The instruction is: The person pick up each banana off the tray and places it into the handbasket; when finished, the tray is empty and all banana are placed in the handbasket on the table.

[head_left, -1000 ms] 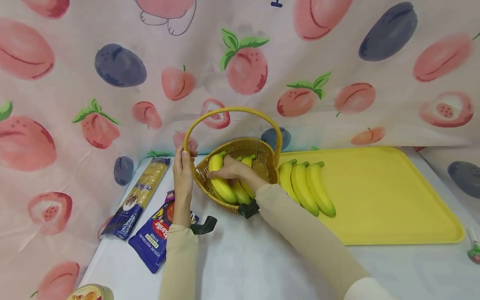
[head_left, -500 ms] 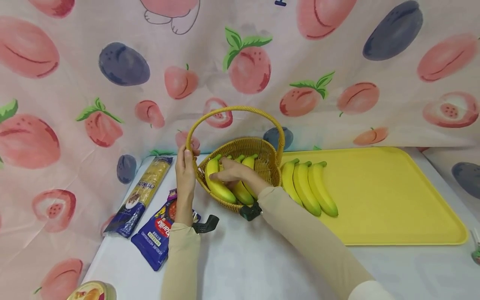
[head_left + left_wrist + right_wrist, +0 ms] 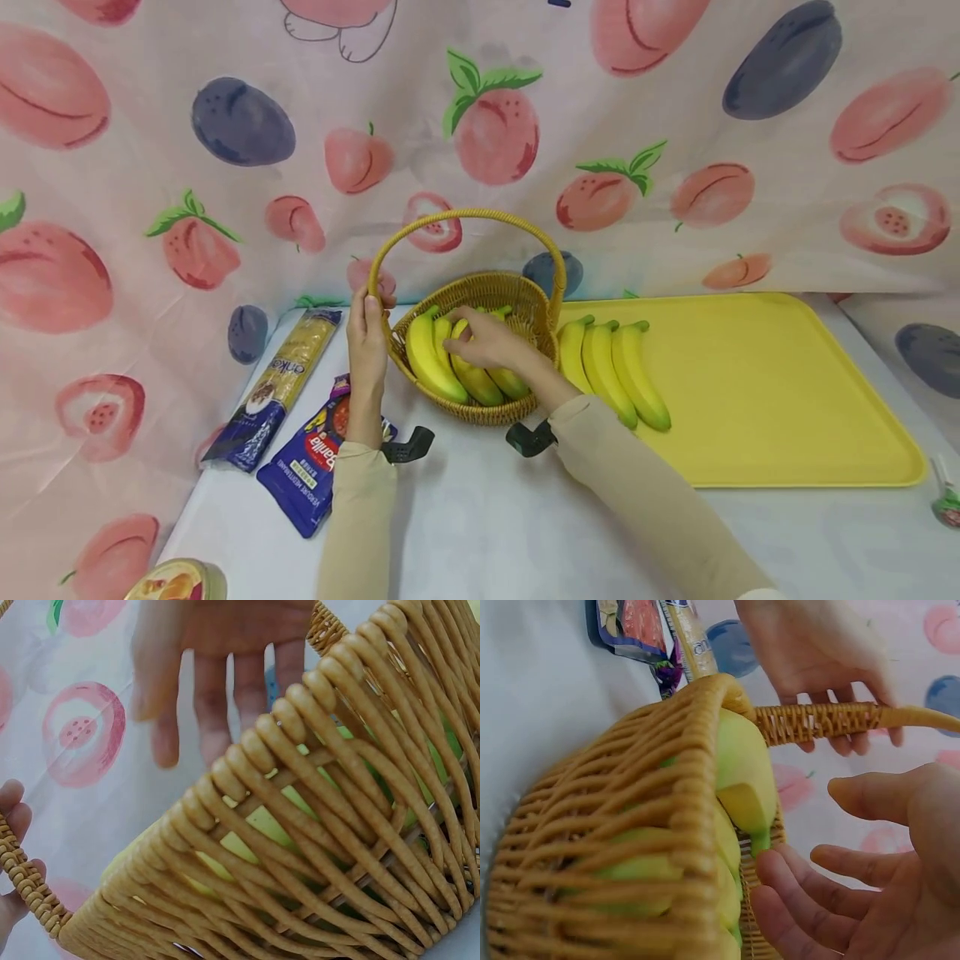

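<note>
A wicker basket (image 3: 487, 414) with a tall arched handle (image 3: 468, 214) holds several yellow bananas (image 3: 431, 362), lying side by side with green-tinged stems at the back. My left hand (image 3: 366, 354) grips the left foot of the handle; in the right wrist view, that left hand (image 3: 825, 656) has its fingers behind the handle and its thumb in front. Over the bananas is my right hand (image 3: 491, 340). In the right wrist view, the right hand (image 3: 900, 877) has loose, spread fingers and nothing between them, its fingertips close to a banana stem (image 3: 760, 840).
Right of the basket, a yellow tray (image 3: 780, 392) carries 3 more bananas (image 3: 609, 367). On the left lie a pasta packet (image 3: 277, 383) and a blue Barilla pouch (image 3: 303, 475). A round-lidded container (image 3: 176, 582) shows at the lower left. A fruit-print cloth (image 3: 480, 167) hangs behind.
My right hand has let go of the leftmost banana in the basket and drawn back to the right. That banana lies slightly further left. The left hand keeps its grip on the handle.
</note>
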The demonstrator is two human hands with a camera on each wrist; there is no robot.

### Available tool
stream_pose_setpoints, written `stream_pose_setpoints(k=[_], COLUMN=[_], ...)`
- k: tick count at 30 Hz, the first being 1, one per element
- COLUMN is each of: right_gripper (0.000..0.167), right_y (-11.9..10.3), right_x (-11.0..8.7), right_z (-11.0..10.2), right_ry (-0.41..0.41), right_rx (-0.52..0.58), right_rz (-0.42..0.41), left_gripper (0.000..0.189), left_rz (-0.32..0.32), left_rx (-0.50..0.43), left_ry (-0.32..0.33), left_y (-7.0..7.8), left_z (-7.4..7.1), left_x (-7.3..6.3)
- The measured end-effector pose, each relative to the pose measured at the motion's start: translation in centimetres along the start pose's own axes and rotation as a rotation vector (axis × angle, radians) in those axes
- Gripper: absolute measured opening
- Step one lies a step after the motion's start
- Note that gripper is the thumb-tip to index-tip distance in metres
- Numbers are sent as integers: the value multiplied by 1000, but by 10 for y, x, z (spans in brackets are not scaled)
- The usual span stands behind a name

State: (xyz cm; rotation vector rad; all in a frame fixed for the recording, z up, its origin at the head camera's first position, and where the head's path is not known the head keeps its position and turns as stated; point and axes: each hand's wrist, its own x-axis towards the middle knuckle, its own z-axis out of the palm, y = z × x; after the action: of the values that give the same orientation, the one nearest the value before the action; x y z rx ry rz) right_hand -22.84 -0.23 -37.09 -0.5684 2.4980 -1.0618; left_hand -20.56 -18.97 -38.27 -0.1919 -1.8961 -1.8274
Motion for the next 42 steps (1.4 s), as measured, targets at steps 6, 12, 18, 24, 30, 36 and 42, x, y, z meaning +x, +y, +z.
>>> stream_pose_setpoints(k=[6, 12, 18, 24, 30, 36, 42], right_gripper=[48, 39, 32, 30, 29, 34, 35], right_y=[12, 26, 40, 56, 72, 91, 111], right_x=[-20, -39, -55, -70, -86, -100, -106], right_z=[-8, -12, -14, -17, -21, -29, -38], right_ry=[84, 162, 242, 328, 358, 380, 424], right_rx=[-17, 20, 73, 116, 123, 156, 125], right_rz=[-20, -73, -127, -116, -118, -100, -66], left_gripper=[32, 33, 34, 36, 36, 36, 35], left_rz=[-4, -9, -4, -6, -10, -12, -11], left_rx=[20, 29, 28, 5, 14, 37, 36], left_ry=[18, 19, 19, 6, 7, -2, 8], left_y=[2, 2, 2, 1, 0, 1, 0], left_z=[1, 1, -1, 0, 1, 1, 0], left_x=[1, 0, 1, 1, -1, -1, 0])
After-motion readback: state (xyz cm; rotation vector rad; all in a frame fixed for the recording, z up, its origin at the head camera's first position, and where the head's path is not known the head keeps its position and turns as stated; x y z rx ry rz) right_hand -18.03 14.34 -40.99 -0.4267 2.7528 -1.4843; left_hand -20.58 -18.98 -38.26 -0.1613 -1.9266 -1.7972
